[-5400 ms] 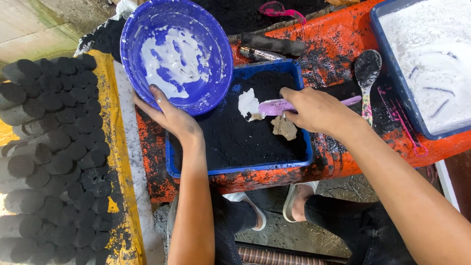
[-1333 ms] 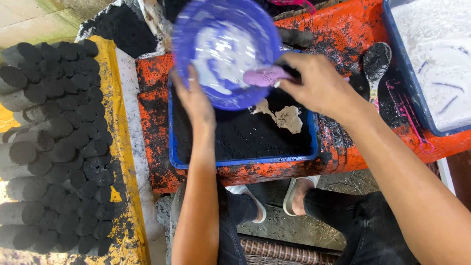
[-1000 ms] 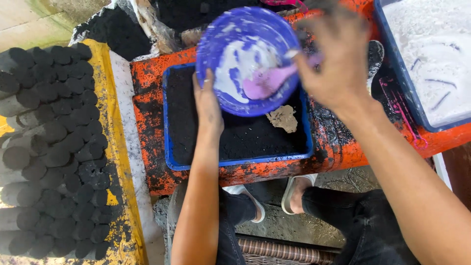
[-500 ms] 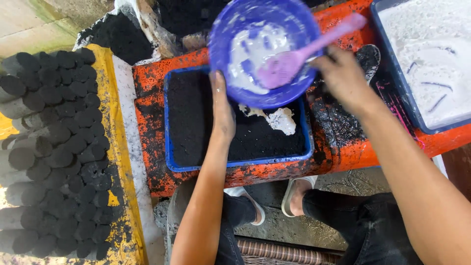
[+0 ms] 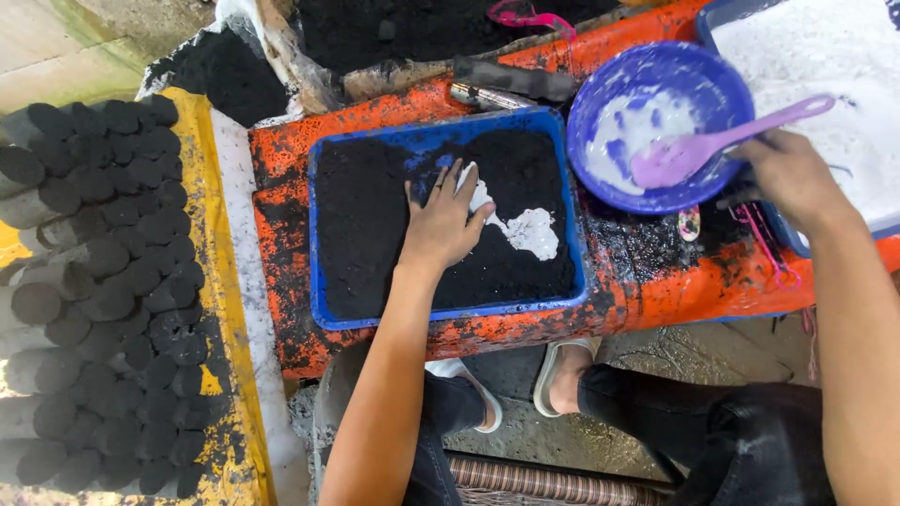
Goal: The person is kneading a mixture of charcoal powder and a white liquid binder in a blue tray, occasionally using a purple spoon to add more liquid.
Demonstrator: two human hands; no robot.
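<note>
The left hand (image 5: 441, 220) lies flat, fingers spread, grip holding nothing, on black powder in the blue tray (image 5: 323, 234), partly covering a white paste patch (image 5: 530, 230). The right hand (image 5: 792, 178) grips the purple spatula (image 5: 698, 150) (handle end hidden in the fist) over the blue bowl (image 5: 647, 126) on the orange bench (image 5: 281, 159).

No packages, labels, signs or screens in view.
Nothing in the head view is a wrapped package, a printed label, a sign or a screen.
</note>
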